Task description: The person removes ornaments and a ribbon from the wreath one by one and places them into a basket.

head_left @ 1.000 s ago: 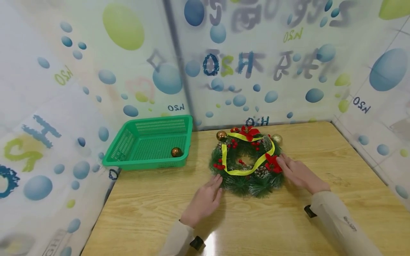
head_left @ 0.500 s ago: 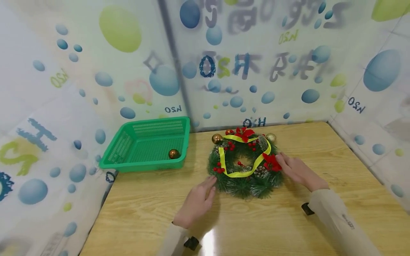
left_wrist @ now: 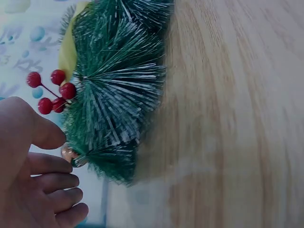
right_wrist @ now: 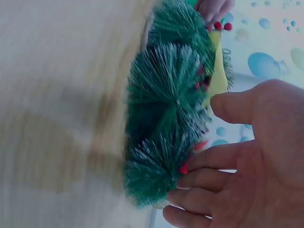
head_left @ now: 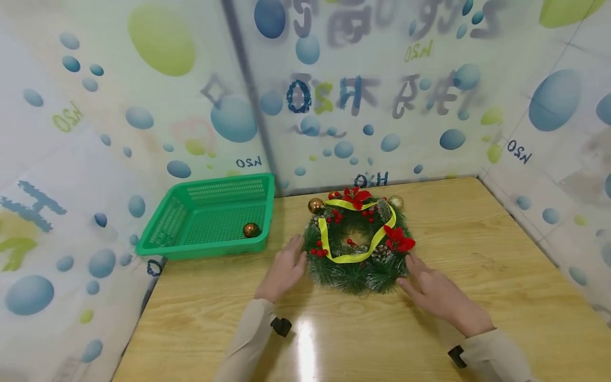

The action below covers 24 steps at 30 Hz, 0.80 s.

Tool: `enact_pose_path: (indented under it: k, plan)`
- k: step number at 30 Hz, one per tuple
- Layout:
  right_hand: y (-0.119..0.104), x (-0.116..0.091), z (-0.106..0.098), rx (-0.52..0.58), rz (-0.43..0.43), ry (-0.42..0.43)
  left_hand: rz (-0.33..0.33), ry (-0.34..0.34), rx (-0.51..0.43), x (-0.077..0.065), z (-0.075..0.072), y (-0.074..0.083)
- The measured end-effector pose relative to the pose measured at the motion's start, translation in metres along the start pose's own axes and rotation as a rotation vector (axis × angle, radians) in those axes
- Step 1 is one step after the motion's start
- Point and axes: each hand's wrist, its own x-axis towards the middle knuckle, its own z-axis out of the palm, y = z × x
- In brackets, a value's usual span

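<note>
A green Christmas wreath (head_left: 353, 278) lies on the wooden table in the head view. It carries a loose yellow ribbon (head_left: 350, 258), red poinsettias (head_left: 399, 240), red berries (left_wrist: 68, 90), pinecones (head_left: 382, 253) and shiny balls (head_left: 315, 205). My left hand (head_left: 283, 269) is at the wreath's left side, fingertips right at the needles. At its front right is my right hand (head_left: 439, 294), thumb and fingers spread beside the branches. Both wrist views show relaxed fingers close to the green needles, with nothing gripped in the left hand (left_wrist: 38, 175) or the right hand (right_wrist: 237, 166).
A green plastic basket (head_left: 205, 252) stands to the left on the table, with one copper ball (head_left: 251, 229) inside. Behind the table (head_left: 353, 339) hangs a white sheet (head_left: 324, 154) printed with blue and green drops.
My left hand has slid forward along the wreath's left side. My right hand has drawn back from beside the poinsettia to the front right edge. The head view has shifted slightly.
</note>
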Motion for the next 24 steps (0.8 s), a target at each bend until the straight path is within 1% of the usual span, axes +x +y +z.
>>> enact_pose_path:
  k: [3,6,8,14,19,24]
  plan:
    - [-0.005,0.001,0.008,-0.011,-0.002,0.021,-0.012,-0.026,-0.007,0.005,0.006,0.000]
    - [-0.007,0.001,0.013,-0.009,0.004,0.023,-0.030,-0.043,-0.018,0.006,0.009,0.001]
    - [-0.008,0.001,0.015,-0.009,0.009,0.026,-0.033,-0.043,-0.017,0.006,0.011,0.001]
    - [-0.008,0.003,0.014,0.012,0.041,0.024,-0.022,-0.054,-0.003,0.003,0.014,0.001]
    - [-0.006,0.006,0.011,0.009,0.039,0.030,-0.039,-0.058,0.001,0.001,0.015,0.000]
    - [-0.004,0.008,0.012,0.007,0.041,0.028,-0.036,-0.064,0.005,0.001,0.017,-0.002]
